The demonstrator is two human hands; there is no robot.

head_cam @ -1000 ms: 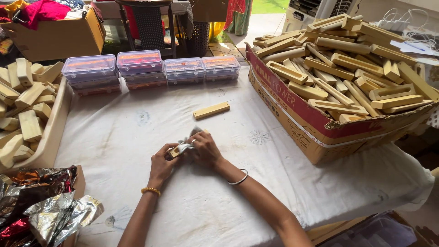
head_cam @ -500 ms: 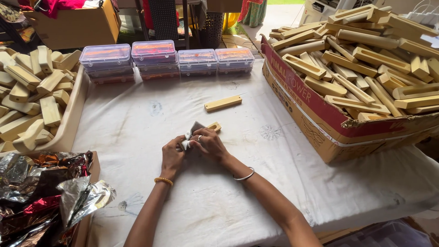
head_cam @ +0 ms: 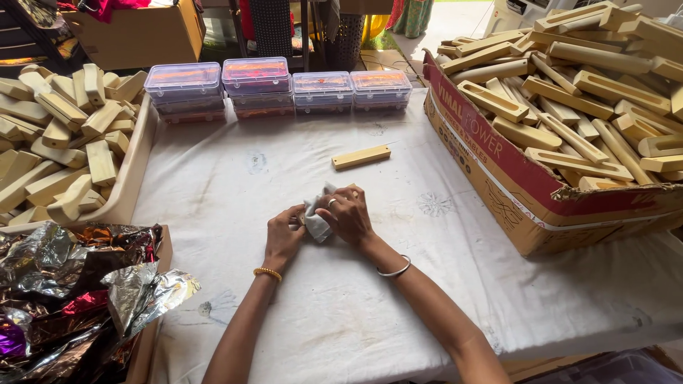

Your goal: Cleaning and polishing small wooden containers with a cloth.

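Observation:
My left hand (head_cam: 283, 238) and my right hand (head_cam: 348, 213) meet at the middle of the white cloth-covered table (head_cam: 341, 284). Between them they grip a small wooden block, mostly hidden, with a pale cloth (head_cam: 316, 219) pressed around it. My right hand covers the block's top, and only a sliver of wood shows by its fingers. A single loose wooden block (head_cam: 361, 157) lies flat on the cloth a little beyond my hands.
A large cardboard box (head_cam: 512, 171) heaped with wooden blocks stands at the right. A tray (head_cam: 131, 178) of similar blocks sits at the left. Several clear plastic boxes (head_cam: 277, 85) line the far edge. Crumpled shiny foil (head_cam: 85, 284) lies at the near left.
The view has shifted, so everything sits further right in frame. My hands stay together on the block and cloth, with the right hand now covering more of the wood.

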